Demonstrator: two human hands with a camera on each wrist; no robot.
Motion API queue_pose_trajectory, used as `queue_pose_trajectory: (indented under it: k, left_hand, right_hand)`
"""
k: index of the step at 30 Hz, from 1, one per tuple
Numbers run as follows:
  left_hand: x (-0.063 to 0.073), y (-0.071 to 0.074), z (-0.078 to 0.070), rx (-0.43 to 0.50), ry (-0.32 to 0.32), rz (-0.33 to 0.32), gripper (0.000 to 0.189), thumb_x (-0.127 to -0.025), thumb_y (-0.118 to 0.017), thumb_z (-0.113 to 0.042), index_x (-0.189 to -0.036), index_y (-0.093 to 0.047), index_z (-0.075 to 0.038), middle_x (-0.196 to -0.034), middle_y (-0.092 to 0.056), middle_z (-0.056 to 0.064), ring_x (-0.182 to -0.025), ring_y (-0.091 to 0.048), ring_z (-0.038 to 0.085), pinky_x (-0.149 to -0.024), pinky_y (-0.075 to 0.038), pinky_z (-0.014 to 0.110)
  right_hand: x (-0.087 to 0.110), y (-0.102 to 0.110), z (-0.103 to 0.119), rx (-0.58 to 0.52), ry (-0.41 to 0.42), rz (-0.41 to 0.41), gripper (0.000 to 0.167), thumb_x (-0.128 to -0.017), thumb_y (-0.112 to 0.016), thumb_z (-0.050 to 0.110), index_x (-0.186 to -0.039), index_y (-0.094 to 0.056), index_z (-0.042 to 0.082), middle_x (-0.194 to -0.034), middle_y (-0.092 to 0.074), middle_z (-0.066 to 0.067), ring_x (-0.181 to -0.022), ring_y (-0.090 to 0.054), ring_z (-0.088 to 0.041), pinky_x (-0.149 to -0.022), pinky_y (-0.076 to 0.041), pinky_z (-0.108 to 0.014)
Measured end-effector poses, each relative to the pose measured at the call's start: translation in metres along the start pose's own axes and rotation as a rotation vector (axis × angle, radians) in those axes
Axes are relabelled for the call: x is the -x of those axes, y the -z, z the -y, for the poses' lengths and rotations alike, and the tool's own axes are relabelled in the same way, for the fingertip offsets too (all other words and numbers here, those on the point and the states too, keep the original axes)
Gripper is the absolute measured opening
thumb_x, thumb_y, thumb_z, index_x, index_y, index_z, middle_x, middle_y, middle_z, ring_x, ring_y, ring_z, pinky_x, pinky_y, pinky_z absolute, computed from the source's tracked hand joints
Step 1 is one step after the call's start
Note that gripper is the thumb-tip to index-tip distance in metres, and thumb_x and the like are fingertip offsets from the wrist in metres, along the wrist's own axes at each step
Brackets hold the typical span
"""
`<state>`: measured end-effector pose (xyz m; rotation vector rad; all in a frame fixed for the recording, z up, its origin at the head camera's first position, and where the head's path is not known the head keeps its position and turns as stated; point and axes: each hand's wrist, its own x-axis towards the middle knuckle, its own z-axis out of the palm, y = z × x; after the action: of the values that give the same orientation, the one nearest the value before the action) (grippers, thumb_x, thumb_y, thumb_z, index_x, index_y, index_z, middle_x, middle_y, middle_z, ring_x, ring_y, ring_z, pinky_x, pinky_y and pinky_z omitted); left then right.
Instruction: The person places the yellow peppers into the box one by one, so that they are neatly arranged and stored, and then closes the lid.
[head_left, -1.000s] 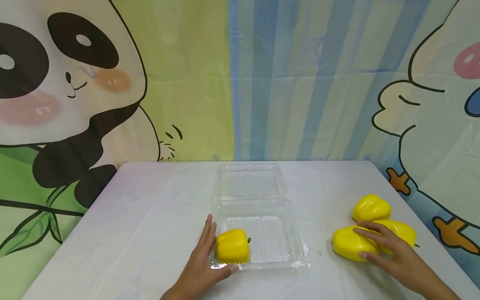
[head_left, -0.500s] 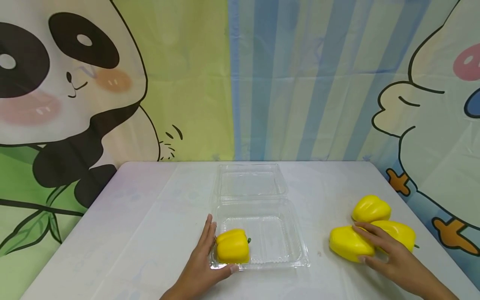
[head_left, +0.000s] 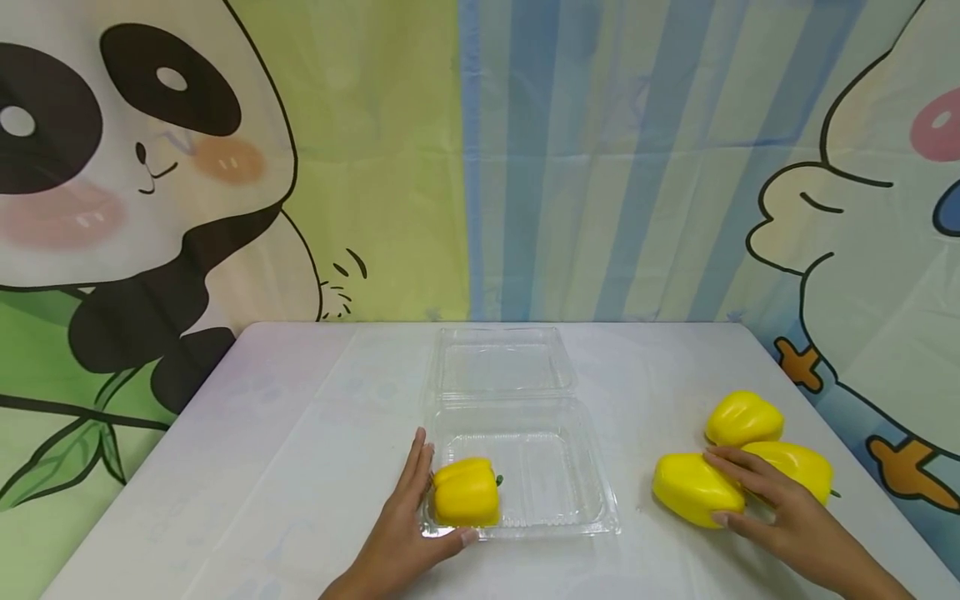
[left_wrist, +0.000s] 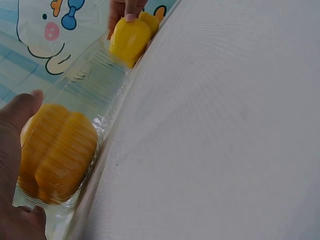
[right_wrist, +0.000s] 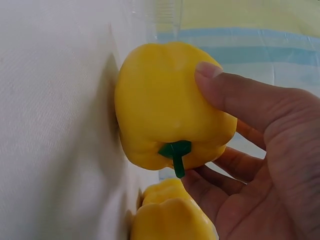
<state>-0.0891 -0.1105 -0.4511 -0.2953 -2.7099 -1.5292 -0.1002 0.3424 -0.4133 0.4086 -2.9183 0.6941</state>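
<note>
I had the right hand [head_left: 801,523] around the front yellow pepper [head_left: 696,490], thumb pressed to one side and fingers curled against the other, spread only as wide as its body. The right wrist view gave me its green stem [right_wrist: 176,150]; whether its underside touched the white counter [head_left: 262,483], I couldn't tell. The left hand [head_left: 401,525] grasped nothing: its fingers lay fairly straight along the left side of the clear container [head_left: 555,479], thumb at the near edge, steadying that corner as I judged it.

By my count, one pepper of four was in place. That boxed pepper [head_left: 467,493] sat in the near left corner of the container's base, its stem pointing right. Three were outside, off to the right: the one in my grip, well apart from the container; the middle pepper [head_left: 795,465], partly hidden by the right hand; and the back pepper [head_left: 742,419], just beyond. The hinged lid [head_left: 502,365] lay folded back on the far side. I put the loading at about a quarter done.
</note>
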Motion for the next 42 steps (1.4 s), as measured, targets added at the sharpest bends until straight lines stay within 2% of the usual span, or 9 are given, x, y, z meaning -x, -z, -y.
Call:
queue_pose_trajectory:
  k: [3,6,8,11,14,21,28,36,42]
  left_hand:
    - [0.000,0.000,0.000,0.016,-0.006,0.003,0.118,-0.069,-0.084,-0.052,-0.155,-0.017,-0.006,-0.162,0.003,-0.013,-0.141,-0.030,0.029,-0.108,-0.026,0.050]
    - [0.000,0.001,0.000,0.030,-0.010,0.006,0.118,-0.070,-0.084,-0.051,-0.156,-0.016,-0.007,-0.162,0.003,-0.013,-0.140,-0.031,0.030,-0.109,-0.026,0.051]
    - [0.000,0.001,0.000,0.042,-0.009,0.009,0.118,-0.070,-0.084,-0.050,-0.156,-0.015,-0.009,-0.161,0.003,-0.015,-0.140,-0.031,0.029,-0.109,-0.026,0.052]
    - [0.000,0.002,0.000,0.043,-0.008,0.012,0.118,-0.070,-0.084,-0.050,-0.157,-0.013,-0.012,-0.161,0.003,-0.016,-0.140,-0.031,0.029,-0.109,-0.027,0.051]
    - [0.000,0.002,0.000,0.044,-0.009,0.014,0.118,-0.070,-0.084,-0.050,-0.157,-0.013,-0.012,-0.161,0.003,-0.016,-0.140,-0.031,0.029,-0.109,-0.027,0.049]
    - [0.000,0.001,0.001,0.039,-0.014,0.010,0.118,-0.070,-0.084,-0.050,-0.156,-0.015,-0.007,-0.160,0.004,-0.017,-0.140,-0.032,0.029,-0.109,-0.028,0.049]
    - [0.000,0.001,0.002,0.027,-0.023,0.003,0.118,-0.069,-0.085,-0.050,-0.155,-0.017,-0.006,-0.161,0.003,-0.017,-0.141,-0.029,0.027,-0.109,-0.027,0.049]
    - [0.000,0.001,0.002,0.020,-0.017,0.002,0.119,-0.069,-0.084,-0.053,-0.156,-0.016,-0.008,-0.162,0.002,-0.010,-0.141,-0.029,0.029,-0.108,-0.029,0.049]
    - [-0.001,0.000,0.003,0.029,-0.022,0.006,0.119,-0.070,-0.083,-0.052,-0.157,-0.014,-0.009,-0.162,0.003,-0.011,-0.142,-0.027,0.030,-0.108,-0.029,0.051]
  right_hand:
    - [-0.001,0.000,0.000,-0.002,0.040,-0.032,0.067,-0.075,-0.082,0.035,-0.136,-0.059,0.017,-0.135,-0.052,-0.008,-0.117,-0.049,-0.032,-0.089,-0.050,-0.019]
    - [-0.003,0.000,0.002,0.001,0.074,-0.073,0.066,-0.075,-0.083,0.033,-0.136,-0.060,0.020,-0.135,-0.053,-0.005,-0.122,-0.044,-0.009,-0.088,-0.030,0.001]
    - [-0.005,0.000,0.004,-0.013,0.093,-0.093,0.065,-0.076,-0.083,0.030,-0.136,-0.059,0.020,-0.135,-0.053,-0.006,-0.122,-0.037,0.006,-0.088,-0.021,0.003]
    - [-0.007,0.000,0.008,-0.035,0.112,-0.117,0.065,-0.077,-0.083,0.026,-0.137,-0.058,0.018,-0.136,-0.052,-0.007,-0.120,-0.026,0.019,-0.088,-0.019,0.004]
    - [-0.010,0.000,0.014,-0.052,0.132,-0.151,0.066,-0.077,-0.083,0.022,-0.137,-0.058,0.015,-0.137,-0.052,-0.008,-0.120,-0.023,0.021,-0.089,-0.021,0.004]
    - [-0.015,0.001,0.029,-0.087,0.171,-0.224,0.068,-0.075,-0.084,0.017,-0.137,-0.057,0.011,-0.137,-0.052,-0.007,-0.120,-0.029,0.018,-0.090,-0.025,0.003]
    - [-0.020,-0.005,0.046,-0.163,0.162,-0.206,0.067,-0.079,-0.082,0.017,-0.139,-0.055,0.013,-0.140,-0.050,-0.007,-0.121,-0.031,0.018,-0.089,-0.029,0.001]
    - [-0.028,-0.012,0.058,-0.189,0.226,-0.189,0.066,-0.079,-0.082,0.015,-0.139,-0.055,0.015,-0.140,-0.050,-0.003,-0.123,-0.037,0.012,-0.091,-0.033,-0.002]
    - [-0.032,-0.014,0.063,-0.195,0.256,-0.194,0.067,-0.078,-0.082,0.014,-0.139,-0.055,0.017,-0.140,-0.051,-0.001,-0.122,-0.041,0.008,-0.091,-0.036,-0.003]
